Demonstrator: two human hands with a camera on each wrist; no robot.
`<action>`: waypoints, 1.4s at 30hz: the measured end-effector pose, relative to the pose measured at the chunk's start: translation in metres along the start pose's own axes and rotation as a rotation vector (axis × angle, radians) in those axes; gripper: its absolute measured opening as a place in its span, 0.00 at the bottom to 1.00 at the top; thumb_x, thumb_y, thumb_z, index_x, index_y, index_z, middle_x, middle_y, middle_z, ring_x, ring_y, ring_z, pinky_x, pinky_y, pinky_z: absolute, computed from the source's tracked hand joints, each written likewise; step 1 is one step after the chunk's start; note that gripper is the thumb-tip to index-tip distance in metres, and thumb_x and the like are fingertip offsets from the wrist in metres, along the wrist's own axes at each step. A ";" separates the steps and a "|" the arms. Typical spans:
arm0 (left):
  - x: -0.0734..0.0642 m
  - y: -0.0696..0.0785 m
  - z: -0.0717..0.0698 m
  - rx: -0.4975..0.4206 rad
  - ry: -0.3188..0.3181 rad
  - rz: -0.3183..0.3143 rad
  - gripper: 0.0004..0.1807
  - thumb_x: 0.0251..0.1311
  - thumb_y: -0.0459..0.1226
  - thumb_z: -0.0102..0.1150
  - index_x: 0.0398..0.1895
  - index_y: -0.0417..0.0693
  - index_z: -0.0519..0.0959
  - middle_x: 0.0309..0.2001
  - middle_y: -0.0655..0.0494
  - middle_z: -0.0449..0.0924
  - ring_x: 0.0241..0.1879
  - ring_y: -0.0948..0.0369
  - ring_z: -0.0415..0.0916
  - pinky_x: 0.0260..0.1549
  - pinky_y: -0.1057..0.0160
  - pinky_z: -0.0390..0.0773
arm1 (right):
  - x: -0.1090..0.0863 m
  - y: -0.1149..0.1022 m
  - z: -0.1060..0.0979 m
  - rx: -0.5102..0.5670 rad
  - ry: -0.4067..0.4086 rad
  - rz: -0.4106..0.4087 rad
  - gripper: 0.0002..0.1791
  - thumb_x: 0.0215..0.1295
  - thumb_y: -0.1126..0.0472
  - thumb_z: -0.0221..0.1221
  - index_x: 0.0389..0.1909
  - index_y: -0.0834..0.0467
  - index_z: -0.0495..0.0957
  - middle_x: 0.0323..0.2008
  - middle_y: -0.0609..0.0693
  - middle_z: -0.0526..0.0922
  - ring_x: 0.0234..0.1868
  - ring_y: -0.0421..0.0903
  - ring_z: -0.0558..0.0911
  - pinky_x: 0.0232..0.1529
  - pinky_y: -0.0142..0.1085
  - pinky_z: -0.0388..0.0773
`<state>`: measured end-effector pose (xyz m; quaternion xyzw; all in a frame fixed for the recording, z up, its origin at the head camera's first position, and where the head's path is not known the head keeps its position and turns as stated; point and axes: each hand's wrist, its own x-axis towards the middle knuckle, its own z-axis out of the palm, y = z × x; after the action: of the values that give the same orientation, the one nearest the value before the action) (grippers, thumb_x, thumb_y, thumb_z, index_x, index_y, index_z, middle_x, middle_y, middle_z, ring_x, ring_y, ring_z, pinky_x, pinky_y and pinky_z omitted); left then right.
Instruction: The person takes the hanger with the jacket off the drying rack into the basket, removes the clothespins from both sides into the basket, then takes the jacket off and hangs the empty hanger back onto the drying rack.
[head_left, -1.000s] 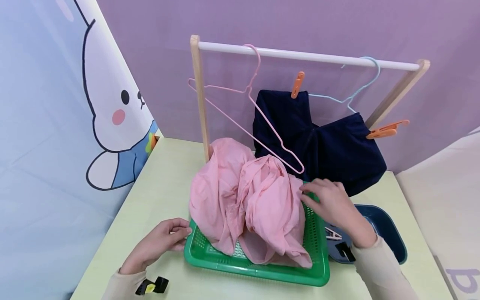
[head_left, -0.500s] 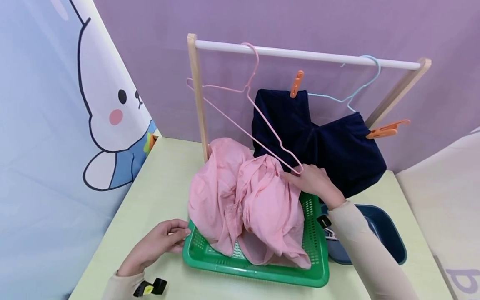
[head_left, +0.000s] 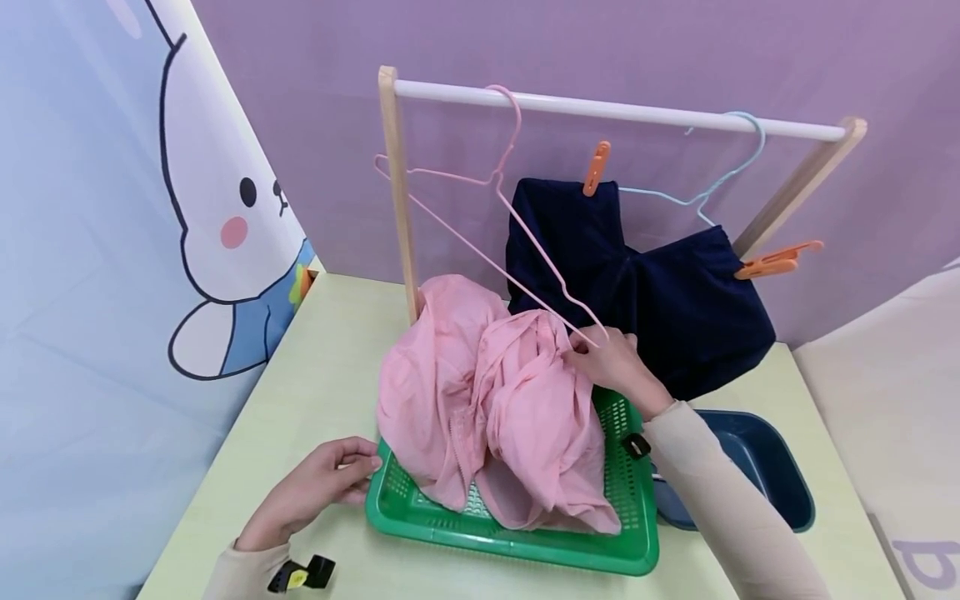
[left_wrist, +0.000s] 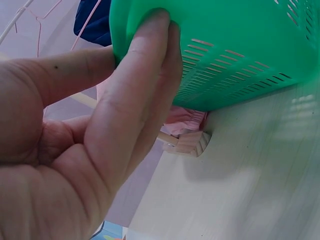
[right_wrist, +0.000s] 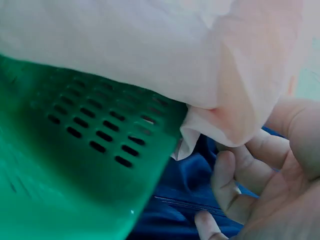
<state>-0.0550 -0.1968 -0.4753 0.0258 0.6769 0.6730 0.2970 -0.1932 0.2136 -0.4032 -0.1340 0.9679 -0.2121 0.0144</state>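
A pink zip-up jacket [head_left: 442, 375] lies bunched in a green perforated basket [head_left: 510, 546]. My left hand [head_left: 322, 483] pinches the basket's left rim, the thumb on one side and the fingers along the outer wall [left_wrist: 220, 65]. At the basket's back right corner, my right hand [head_left: 617, 365] holds an edge of the jacket; in the right wrist view the pink cloth [right_wrist: 240, 100] sits between thumb and fingers, while the other fingers curl loosely. The lower corner of a pink hanger [head_left: 517, 225] overlaps this hand in the head view.
A white rail [head_left: 630, 108] on wooden posts stands behind the basket. Dark blue trousers [head_left: 675, 308] hang there from a light blue hanger [head_left: 720, 179], with an orange clothespin [head_left: 596, 169] at the waist and another at the right. A dark blue tub [head_left: 772, 467] stands right of the basket.
My right hand has moved left and back from the basket's right side to the jacket's far edge, beneath the pink hanger. My left hand stays on the rim.
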 end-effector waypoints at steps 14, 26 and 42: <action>-0.001 0.001 0.001 -0.008 -0.006 0.004 0.17 0.75 0.35 0.52 0.53 0.25 0.72 0.38 0.47 0.82 0.35 0.58 0.83 0.35 0.59 0.85 | -0.057 0.000 -0.018 0.059 0.192 -0.186 0.03 0.65 0.63 0.65 0.35 0.57 0.87 0.26 0.45 0.83 0.32 0.51 0.76 0.41 0.50 0.69; -0.001 0.003 0.002 -0.002 -0.008 0.008 0.17 0.75 0.35 0.51 0.53 0.24 0.71 0.38 0.47 0.82 0.35 0.59 0.82 0.34 0.61 0.85 | -0.107 -0.032 -0.022 0.154 0.215 -0.382 0.10 0.56 0.68 0.71 0.33 0.50 0.84 0.30 0.33 0.80 0.35 0.42 0.74 0.48 0.51 0.61; 0.000 -0.002 0.001 -0.014 -0.006 -0.005 0.18 0.75 0.36 0.51 0.54 0.24 0.71 0.40 0.45 0.82 0.39 0.55 0.84 0.38 0.58 0.85 | -0.146 -0.073 -0.014 0.046 0.127 -0.668 0.07 0.61 0.57 0.70 0.30 0.44 0.81 0.32 0.30 0.80 0.38 0.36 0.75 0.50 0.48 0.63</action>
<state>-0.0540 -0.1966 -0.4767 0.0241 0.6714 0.6768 0.3009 -0.0350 0.1940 -0.3642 -0.4298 0.8645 -0.2349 -0.1133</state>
